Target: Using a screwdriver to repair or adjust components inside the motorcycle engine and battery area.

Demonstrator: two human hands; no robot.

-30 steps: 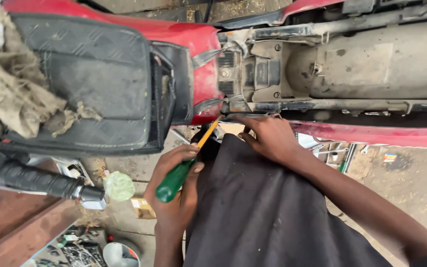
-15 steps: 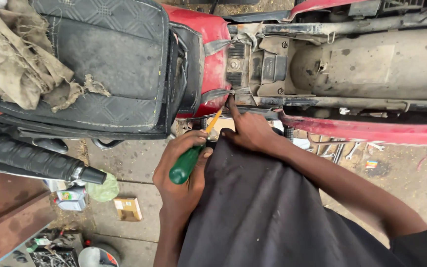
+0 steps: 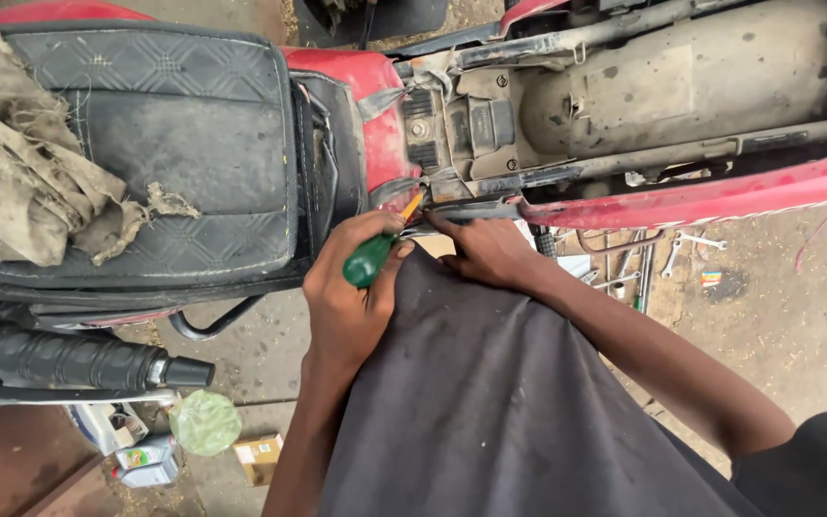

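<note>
Green-handled screwdriver gripped by left hand; right hand presses red motorcycle.

A screwdriver with a glossy green handle and a short orange collar lies gripped in the left hand, tilted so its tip points up and to the right toward the motorcycle frame. Only the handle's butt and the orange part show; the shaft's end is hidden at the dusty grey frame, just below the red side panel. The right hand rests there, fingers against the frame's lower edge beside the tip.
</note>
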